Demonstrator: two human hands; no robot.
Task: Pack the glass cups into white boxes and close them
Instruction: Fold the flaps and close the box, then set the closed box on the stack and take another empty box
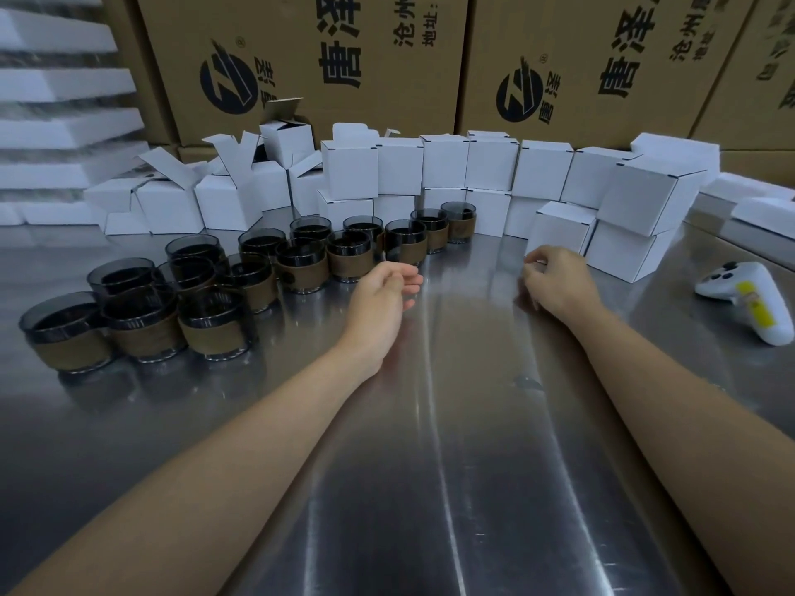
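Several dark glass cups (pixel 301 264) with brown sleeves stand in a cluster on the left and middle of the steel table (pixel 451 423). Behind them, white boxes (pixel 490 163) are stacked shut at the back and right, while open ones (pixel 223 200) lie in a heap at the back left. My left hand (pixel 383 294) hovers just right of the cups with loosely curled fingers and holds nothing. Over the table beside a shut white box (pixel 559 228), my right hand (pixel 555 279) has its fingers curled and nothing visible in it.
Large brown cartons (pixel 309 58) form a wall behind the boxes. White foam sheets (pixel 64 122) are stacked at the far left. A white handheld controller (pixel 748 301) with a yellow label lies on the table at the right.
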